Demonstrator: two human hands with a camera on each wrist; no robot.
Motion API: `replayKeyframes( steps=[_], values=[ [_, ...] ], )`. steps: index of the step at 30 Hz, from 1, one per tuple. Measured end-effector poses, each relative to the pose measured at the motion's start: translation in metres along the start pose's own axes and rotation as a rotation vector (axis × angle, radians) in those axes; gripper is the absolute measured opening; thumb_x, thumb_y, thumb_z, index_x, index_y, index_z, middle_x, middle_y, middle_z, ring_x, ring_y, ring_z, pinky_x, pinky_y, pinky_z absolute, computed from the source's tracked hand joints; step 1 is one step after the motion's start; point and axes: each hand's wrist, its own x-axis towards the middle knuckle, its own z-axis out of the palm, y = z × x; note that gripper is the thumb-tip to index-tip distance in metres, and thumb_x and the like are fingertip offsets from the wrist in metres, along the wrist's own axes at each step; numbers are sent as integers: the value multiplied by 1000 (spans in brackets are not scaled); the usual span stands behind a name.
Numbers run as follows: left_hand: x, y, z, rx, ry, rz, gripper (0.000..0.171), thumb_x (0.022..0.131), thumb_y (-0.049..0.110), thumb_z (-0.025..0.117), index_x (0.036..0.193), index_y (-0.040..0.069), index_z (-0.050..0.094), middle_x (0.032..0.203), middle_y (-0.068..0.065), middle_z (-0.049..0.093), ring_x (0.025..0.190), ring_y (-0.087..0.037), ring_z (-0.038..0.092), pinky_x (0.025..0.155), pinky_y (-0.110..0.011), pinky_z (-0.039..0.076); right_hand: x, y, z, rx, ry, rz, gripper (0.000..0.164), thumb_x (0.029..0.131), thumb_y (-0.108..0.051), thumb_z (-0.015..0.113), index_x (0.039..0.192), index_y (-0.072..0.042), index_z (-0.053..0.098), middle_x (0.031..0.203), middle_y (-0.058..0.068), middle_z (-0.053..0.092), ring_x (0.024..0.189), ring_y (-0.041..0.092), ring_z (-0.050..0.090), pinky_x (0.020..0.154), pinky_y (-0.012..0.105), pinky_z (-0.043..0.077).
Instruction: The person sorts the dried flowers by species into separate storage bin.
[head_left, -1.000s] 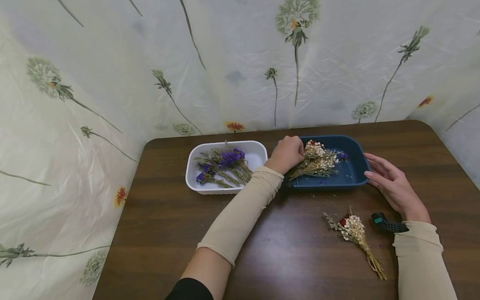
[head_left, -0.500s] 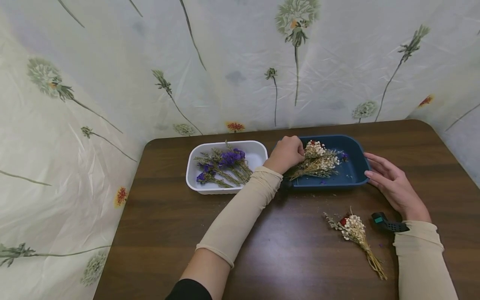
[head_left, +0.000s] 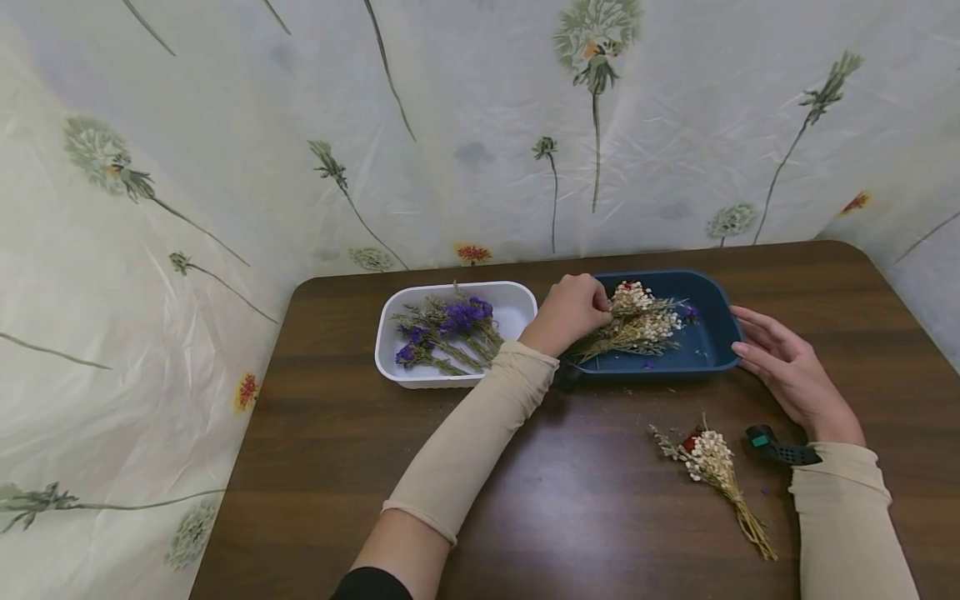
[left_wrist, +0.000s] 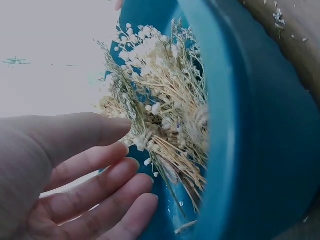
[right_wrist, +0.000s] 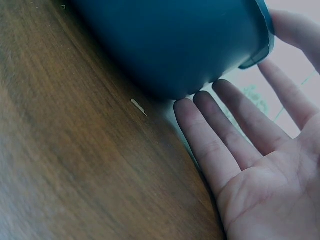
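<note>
My left hand [head_left: 567, 312] reaches over the left end of a dark blue tray [head_left: 712, 333]. Its thumb and slightly bent fingers lie close against a bunch of dried flowers [left_wrist: 150, 75] with cream blossoms and tied straw stems. In the left wrist view nothing shows clearly between thumb and fingers; contact cannot be made out. At the tray's right end, my right hand [head_left: 795, 375] touches the outer wall and rim with extended fingers. A second tied bunch of cream flowers [head_left: 708, 458], with a red bloom, lies on the table in front.
Left of the blue tray stands a white tray [head_left: 517, 310] holding several purple dried-flower bunches [head_left: 467, 315]. Crumbs and petals lie on the brown wooden table [head_left: 337, 433]. Behind it hangs a flower-patterned sheet [head_left: 450, 108]. A black strapped device [head_left: 780, 447] sits at the right wrist.
The left forearm has shifted slightly left, with the hand still beside the flowers in the blue tray. The right hand stays against the tray's end. The view has drifted slightly.
</note>
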Motion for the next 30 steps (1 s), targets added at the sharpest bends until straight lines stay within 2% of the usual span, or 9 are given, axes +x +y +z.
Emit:
replayKeyframes(
  steps=[5, 9, 13, 19, 23, 30],
  values=[
    [-9, 2, 0, -38, -11, 2, 6, 97, 23, 74, 93, 19, 75, 90, 7, 72, 73, -6, 63, 70, -21, 51, 0, 0, -1, 0, 7, 10, 57, 104, 6, 49, 159, -3, 36, 148, -5, 50, 124, 0, 63, 92, 14, 57],
    [-18, 4, 2, -88, -1, 50, 7, 97, 24, 73, 96, 17, 76, 89, 7, 72, 73, -4, 63, 67, -17, 50, 1, 0, -1, -1, 7, 15, 57, 105, 6, 48, 159, -4, 36, 149, -5, 49, 124, -1, 62, 92, 14, 57],
    [-28, 9, 5, -145, 21, 101, 8, 98, 24, 73, 95, 18, 76, 86, 9, 72, 72, 0, 62, 67, -12, 48, 2, 0, -1, 13, -4, 6, 57, 104, 7, 48, 159, -3, 36, 149, -5, 49, 125, 0, 62, 92, 15, 57],
    [-44, 21, 9, -148, 58, 163, 8, 97, 24, 73, 93, 18, 76, 83, 11, 72, 72, 6, 59, 69, -7, 45, 1, -1, 0, 28, -9, 2, 57, 104, 8, 47, 159, -2, 36, 149, -4, 50, 124, 1, 63, 92, 15, 57],
    [-55, 28, 13, -189, 68, 200, 8, 96, 24, 74, 91, 17, 75, 82, 10, 71, 71, 7, 58, 67, -4, 44, 1, -1, 0, 35, -13, -2, 56, 105, 8, 47, 159, -2, 35, 149, -4, 51, 124, 1, 64, 92, 16, 57],
    [-73, 38, 25, -211, 79, 253, 10, 97, 26, 75, 89, 19, 74, 81, 13, 67, 70, 11, 54, 67, -1, 43, 1, 0, 0, 36, -12, -5, 56, 104, 8, 47, 159, -2, 36, 149, -3, 51, 123, 2, 64, 92, 16, 58]
  ],
)
